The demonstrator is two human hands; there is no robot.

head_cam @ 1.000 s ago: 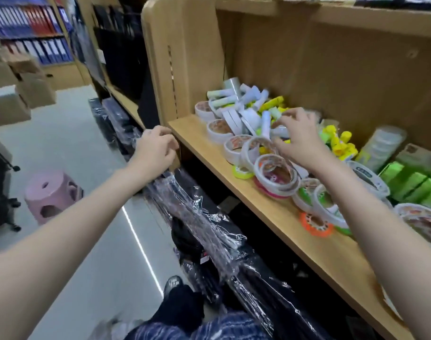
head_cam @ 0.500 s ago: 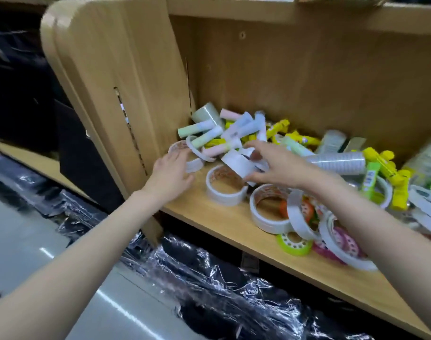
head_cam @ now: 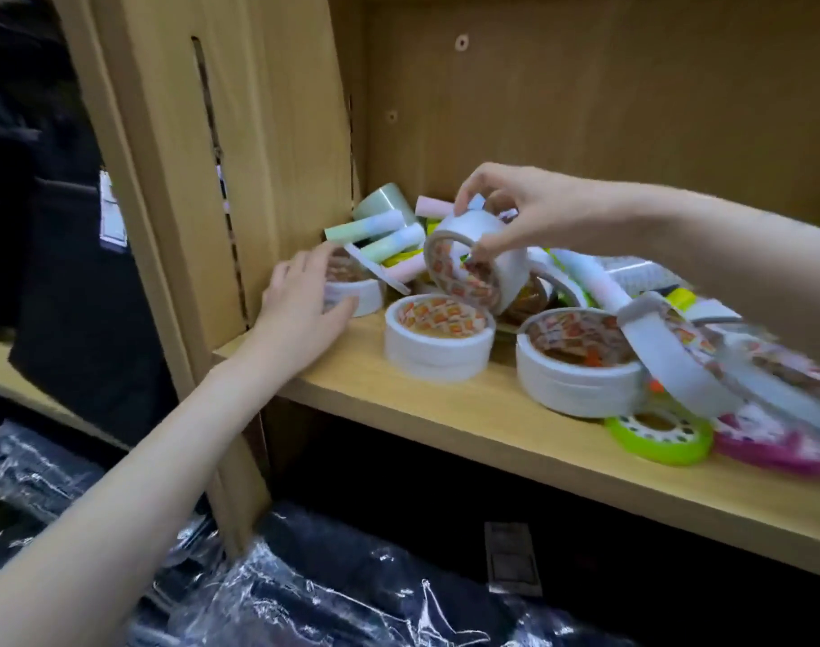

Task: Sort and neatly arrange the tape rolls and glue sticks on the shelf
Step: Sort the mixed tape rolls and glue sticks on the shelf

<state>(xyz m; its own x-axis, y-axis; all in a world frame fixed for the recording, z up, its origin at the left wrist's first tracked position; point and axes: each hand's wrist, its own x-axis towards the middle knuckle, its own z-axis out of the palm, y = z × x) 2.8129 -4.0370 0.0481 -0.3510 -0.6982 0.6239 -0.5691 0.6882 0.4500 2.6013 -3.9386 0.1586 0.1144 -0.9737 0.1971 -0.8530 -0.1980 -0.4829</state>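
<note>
Right hand (head_cam: pixel 534 212) pinched a white tape roll (head_cam: pixel 473 259), thumb in its core, fingers curled over the rim. Roll was held on edge above the pile, core opening facing 7 o'clock.

Left hand (head_cam: pixel 301 310), fingers half-curled, wrapped a small white roll (head_cam: pixel 357 291) in the shelf's (head_cam: pixel 445 413) back-left corner.

Two more white rolls lay flat, cores up: one (head_cam: pixel 438 343) at 6 o'clock of the held roll, one (head_cam: pixel 580 366) at 4 o'clock.

Green (head_cam: pixel 655 436) and pink (head_cam: pixel 772 445) rolls sat flat at the front edge.

Glue sticks (head_cam: pixel 380 231) at 10 o'clock: about four visible, lying down, long axes roughly 2–8 o'clock.
</note>
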